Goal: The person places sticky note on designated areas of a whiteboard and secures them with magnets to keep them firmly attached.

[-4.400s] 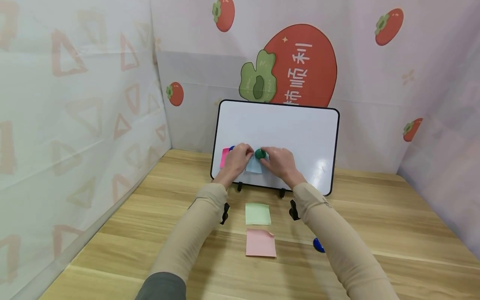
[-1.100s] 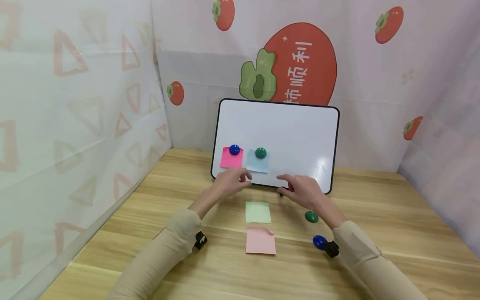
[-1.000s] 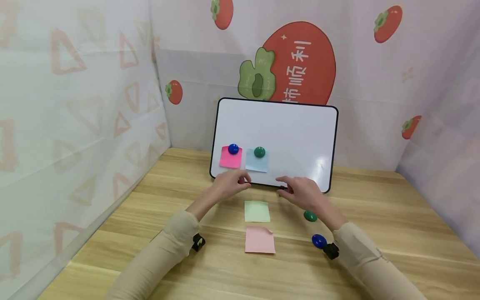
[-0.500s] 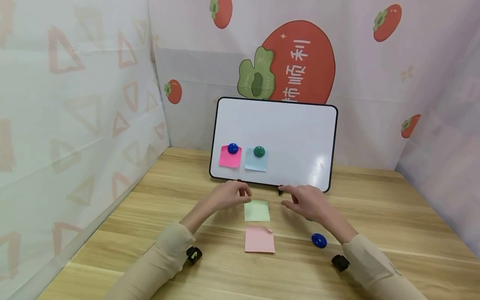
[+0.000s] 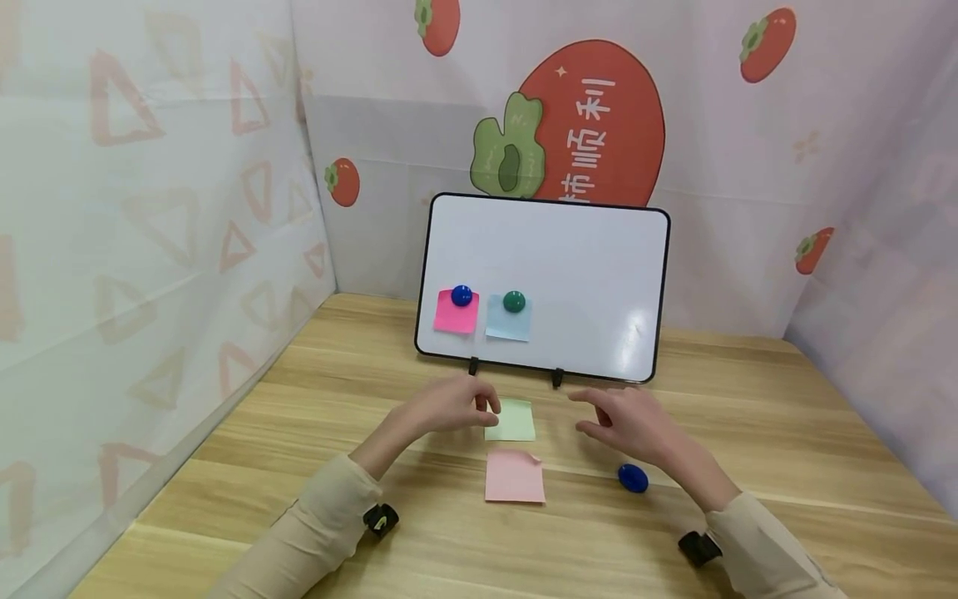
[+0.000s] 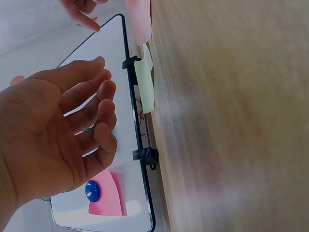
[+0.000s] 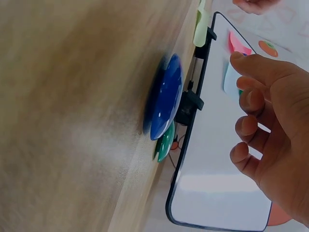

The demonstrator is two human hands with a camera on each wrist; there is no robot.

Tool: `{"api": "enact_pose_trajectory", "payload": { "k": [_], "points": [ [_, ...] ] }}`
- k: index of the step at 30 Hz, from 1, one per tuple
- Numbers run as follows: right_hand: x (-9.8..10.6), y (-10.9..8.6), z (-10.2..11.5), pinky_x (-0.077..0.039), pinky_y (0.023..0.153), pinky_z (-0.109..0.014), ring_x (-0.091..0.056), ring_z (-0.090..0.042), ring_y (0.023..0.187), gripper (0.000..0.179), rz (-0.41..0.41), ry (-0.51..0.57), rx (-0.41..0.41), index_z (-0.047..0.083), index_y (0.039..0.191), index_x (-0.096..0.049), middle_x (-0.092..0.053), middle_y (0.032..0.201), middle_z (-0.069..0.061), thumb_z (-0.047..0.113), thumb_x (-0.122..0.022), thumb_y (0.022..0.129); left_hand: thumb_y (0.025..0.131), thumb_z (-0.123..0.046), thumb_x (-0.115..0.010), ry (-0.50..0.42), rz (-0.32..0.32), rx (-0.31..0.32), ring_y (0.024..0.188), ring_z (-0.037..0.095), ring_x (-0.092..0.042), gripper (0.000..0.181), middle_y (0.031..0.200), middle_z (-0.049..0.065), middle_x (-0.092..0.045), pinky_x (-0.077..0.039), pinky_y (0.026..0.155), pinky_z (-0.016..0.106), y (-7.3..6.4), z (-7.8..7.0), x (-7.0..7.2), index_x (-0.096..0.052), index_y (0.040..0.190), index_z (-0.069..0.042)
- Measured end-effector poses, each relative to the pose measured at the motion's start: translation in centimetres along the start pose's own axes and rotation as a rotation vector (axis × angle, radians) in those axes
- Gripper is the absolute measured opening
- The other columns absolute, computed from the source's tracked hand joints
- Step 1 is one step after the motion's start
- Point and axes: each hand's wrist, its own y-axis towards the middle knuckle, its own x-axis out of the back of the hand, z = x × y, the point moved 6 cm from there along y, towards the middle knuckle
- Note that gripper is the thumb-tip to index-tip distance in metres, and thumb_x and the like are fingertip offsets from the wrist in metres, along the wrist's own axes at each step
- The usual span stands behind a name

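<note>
Creased white backdrop (image 5: 733,166) printed with red persimmons rises behind a wood-grain table (image 5: 195,516), where a black-rimmed whiteboard (image 5: 576,266) stands on black feet (image 5: 557,378). From the board's centre, a hot-pink sticky note (image 5: 456,319) under a blue magnet (image 5: 461,295) sits between 8 and 9 o'clock, a pale-blue sticky note (image 5: 509,328) under a green magnet (image 5: 514,301) between 7 and 8. Taking the light-green sticky note (image 5: 518,420) on the table as centre, a light-pink sticky note (image 5: 515,478) lies at 6 o'clock and a loose blue magnet (image 5: 633,478) at 4; the right wrist view shows a loose green magnet (image 7: 165,144) just beyond it. At 9 o'clock, the left hand (image 5: 447,405) holds nothing, fingers loosely bent, overlapping the light-green sticky note's edge in the head view; I cannot tell whether they touch. At 3, the right hand (image 5: 632,424) also holds nothing, thumb and index finger apart.
</note>
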Motion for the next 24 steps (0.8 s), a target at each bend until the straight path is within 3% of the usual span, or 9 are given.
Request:
{"api": "enact_pose_trajectory", "payload": {
  "k": [6,11,17,24],
  "points": [
    [0.4,-0.4,0.1,-0.029,0.051,-0.018,-0.032,0.003,0.053,0.038,0.029,0.033,-0.028,0.013,0.123,-0.068,-0.041,0.061,0.016,0.028,-0.075,0.088,0.088,-0.032,-0.075,0.016,0.074,-0.019,0.076,0.009,-0.056,0.022,0.085,-0.009,-0.063,-0.046,0.067,0.028,-0.1,-0.3,-0.6,-0.073,0.106,-0.020],
    [0.0,-0.5,-0.3,-0.030,0.051,-0.018,-0.034,0.003,0.054,0.039,0.108,0.063,-0.045,0.015,0.124,-0.068,-0.043,0.063,0.016,0.032,-0.074,0.089,0.086,-0.031,-0.077,0.079,0.122,-0.041,0.075,0.007,-0.055,0.028,0.081,-0.011,-0.063,-0.046,0.066,0.026,-0.3,-0.6,-1.1,-0.073,0.111,-0.019],
    [-0.8,-1.1,-0.7,-0.029,0.054,-0.017,-0.035,0.004,0.055,0.045,0.219,0.091,-0.002,0.020,0.123,-0.069,-0.042,0.063,0.019,0.043,-0.076,0.085,0.084,-0.031,-0.079,0.107,0.145,-0.037,0.075,0.007,-0.055,0.025,0.079,-0.012,-0.063,-0.044,0.067,0.027,-0.4,-0.8,-1.5,-0.074,0.106,-0.020],
    [-1.0,-2.3,-1.7,-0.034,0.057,-0.019,-0.040,0.001,0.060,0.047,0.339,0.264,-0.008,0.021,0.124,-0.067,-0.047,0.069,0.016,0.045,-0.076,0.085,0.080,-0.031,-0.082,0.115,0.188,-0.050,0.073,0.004,-0.053,0.016,0.077,-0.013,-0.061,-0.043,0.066,0.024,-0.6,-1.1,-1.9,-0.074,0.092,-0.024]
  ]
}}
